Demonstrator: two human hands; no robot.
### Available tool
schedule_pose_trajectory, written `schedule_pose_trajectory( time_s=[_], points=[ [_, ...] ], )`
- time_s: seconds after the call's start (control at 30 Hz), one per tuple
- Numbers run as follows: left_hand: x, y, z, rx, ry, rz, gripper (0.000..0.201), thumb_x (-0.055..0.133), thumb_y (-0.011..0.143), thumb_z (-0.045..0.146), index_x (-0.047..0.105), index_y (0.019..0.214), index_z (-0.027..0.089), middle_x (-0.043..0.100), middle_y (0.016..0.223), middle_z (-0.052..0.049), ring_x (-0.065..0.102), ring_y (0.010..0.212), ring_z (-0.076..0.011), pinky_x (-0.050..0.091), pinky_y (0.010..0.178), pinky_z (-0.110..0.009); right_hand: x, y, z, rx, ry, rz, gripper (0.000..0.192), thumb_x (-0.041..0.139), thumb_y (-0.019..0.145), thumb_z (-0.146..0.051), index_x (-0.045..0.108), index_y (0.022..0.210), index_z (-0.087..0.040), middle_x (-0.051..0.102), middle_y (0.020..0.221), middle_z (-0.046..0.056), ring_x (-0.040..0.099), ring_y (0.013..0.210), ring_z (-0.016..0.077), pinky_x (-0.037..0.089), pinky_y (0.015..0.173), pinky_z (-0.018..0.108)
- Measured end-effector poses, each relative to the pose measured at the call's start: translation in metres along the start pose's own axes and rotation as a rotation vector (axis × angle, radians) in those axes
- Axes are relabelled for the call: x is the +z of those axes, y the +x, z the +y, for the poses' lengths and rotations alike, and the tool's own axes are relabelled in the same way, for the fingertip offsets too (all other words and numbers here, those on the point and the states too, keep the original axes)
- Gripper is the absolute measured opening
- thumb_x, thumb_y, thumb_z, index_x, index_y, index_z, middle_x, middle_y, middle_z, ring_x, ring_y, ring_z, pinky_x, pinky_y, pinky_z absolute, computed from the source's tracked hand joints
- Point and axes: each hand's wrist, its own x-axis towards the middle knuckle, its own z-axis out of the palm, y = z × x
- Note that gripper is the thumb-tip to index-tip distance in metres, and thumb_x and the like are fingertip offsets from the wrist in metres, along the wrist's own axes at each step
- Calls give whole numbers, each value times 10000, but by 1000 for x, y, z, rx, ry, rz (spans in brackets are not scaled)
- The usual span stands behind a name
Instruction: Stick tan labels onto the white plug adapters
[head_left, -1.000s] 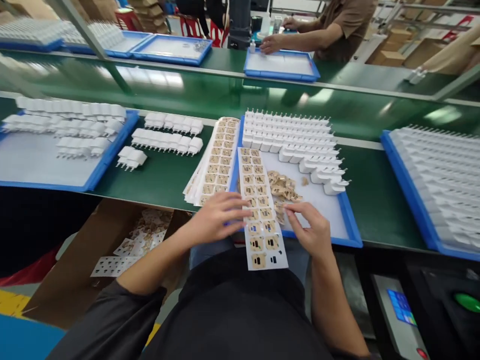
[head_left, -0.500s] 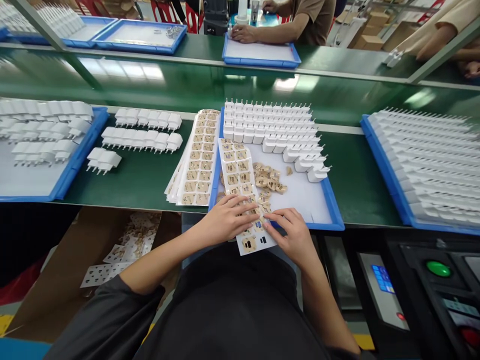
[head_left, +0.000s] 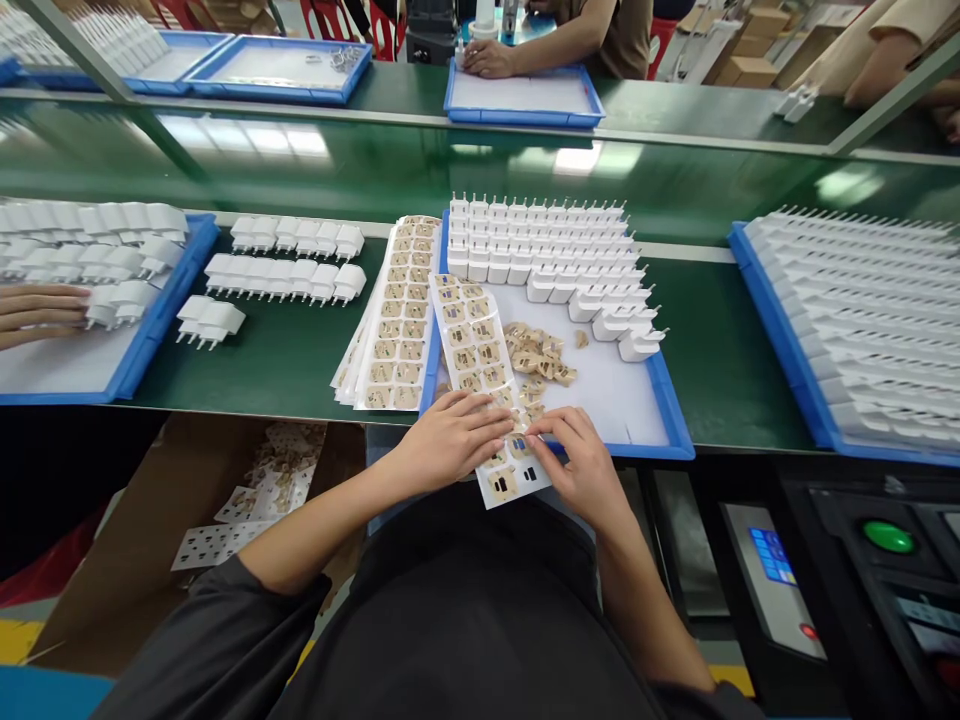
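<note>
A long white sheet of tan stickers [head_left: 474, 345] slants over the left side of the blue-rimmed tray [head_left: 675, 415], its near end overhanging the front edge. My left hand [head_left: 454, 440] lies flat across the sheet with fingers stretched out. At the sheet's right edge, my right hand [head_left: 581, 465] pinches with thumb and forefinger by a sticker; the exact grip is partly hidden. Loose tan pieces [head_left: 541, 352] are heaped in the tray beside the sheet. Behind them stand rows of white plug adapters [head_left: 517, 240], pins up. More sticker sheets [head_left: 397, 330] are stacked left of the tray.
White plugs [head_left: 281, 275] lie in rows on the green bench. Another person's hand [head_left: 41, 312] reaches over plugs in the left tray [head_left: 169, 325]. A full plug tray [head_left: 806, 400] stands right. Below left, a cardboard box [head_left: 135, 540] holds scraps. Co-workers sit opposite.
Another person's hand has come in from the left over the left tray. My hands stay at nearly the same place on the sheet, with only small finger movement.
</note>
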Motion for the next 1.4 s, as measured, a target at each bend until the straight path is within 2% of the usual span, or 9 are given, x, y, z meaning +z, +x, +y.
schedule_pose_trajectory(
  time_s=[0.17, 0.27, 0.43, 0.57, 0.73, 0.87, 1.07, 1.23, 1.4],
  points=[
    [-8, 5, 0, -53, -93, -42, 393, 384, 1083, 369, 681, 1300, 231, 683, 1377, -24, 579, 1304, -270, 396, 1066, -424, -14, -11, 9, 32, 381, 80, 84, 582, 980, -187, 629, 992, -255, 608, 995, 49, 595, 988, 217, 477, 888, 375],
    [-18, 27, 0, -31, -118, 27, 344, 452, 1060, 385, 715, 1203, 216, 738, 1261, -55, 647, 1164, -244, 457, 969, -389, -18, -15, 16, 85, 477, 105, 74, 588, 979, -209, 647, 966, -251, 610, 997, 52, 594, 983, 214, 472, 882, 364],
    [-21, 119, 2, 112, 53, 198, 273, 551, 995, 233, 678, 1235, 205, 676, 1326, -109, 604, 1227, -292, 495, 981, -442, -19, -16, 23, 117, 645, 194, 88, 602, 966, -261, 658, 900, -247, 609, 899, 38, 591, 878, 201, 477, 789, 338],
    [2, 206, 11, 396, 283, 194, 618, 471, 925, 9, 491, 1471, 297, 421, 1611, -48, 342, 1523, -285, 290, 1222, -567, -19, -15, 20, 131, 606, 200, 97, 623, 953, -268, 669, 870, -243, 612, 870, 38, 594, 844, 199, 485, 774, 341],
    [29, 255, 22, 505, 402, 50, 358, 382, 982, 58, 706, 1092, 161, 452, 1583, -68, 325, 1534, -281, 226, 1274, -507, -17, -16, 16, 124, 541, 225, 98, 621, 952, -271, 666, 871, -240, 622, 863, 40, 596, 835, 198, 489, 770, 337],
    [18, 226, 21, 388, 227, 37, 258, 427, 979, 90, 671, 1063, 107, 648, 1283, -166, 571, 1281, -299, 449, 1066, -445, -13, -18, 18, 135, 536, 240, 87, 617, 956, -275, 666, 892, -241, 633, 870, 34, 603, 842, 187, 490, 773, 319],
    [-23, 109, 5, -17, -463, 91, 301, 725, 848, 278, 597, 1105, 189, 674, 1067, -75, 657, 966, -219, 546, 851, -341, -11, -14, 18, 160, 602, 210, 113, 620, 954, -317, 651, 887, -231, 650, 846, 31, 620, 819, 184, 510, 759, 315],
    [-17, 36, -6, -231, -837, 279, 367, 740, 822, 231, 573, 1148, 216, 677, 1128, -84, 686, 1062, -215, 574, 967, -386, -7, -1, 4, 151, 610, 162, 93, 650, 937, -316, 653, 888, -237, 655, 858, 31, 627, 835, 194, 522, 772, 334],
    [-4, 16, -4, -260, -836, 484, 333, 724, 867, 265, 593, 1170, 219, 662, 1192, -121, 656, 1165, -233, 580, 979, -407, 2, 22, -20, 129, 633, 78, 59, 685, 922, -295, 653, 907, -248, 652, 862, 14, 626, 839, 182, 513, 786, 321]
  ],
)
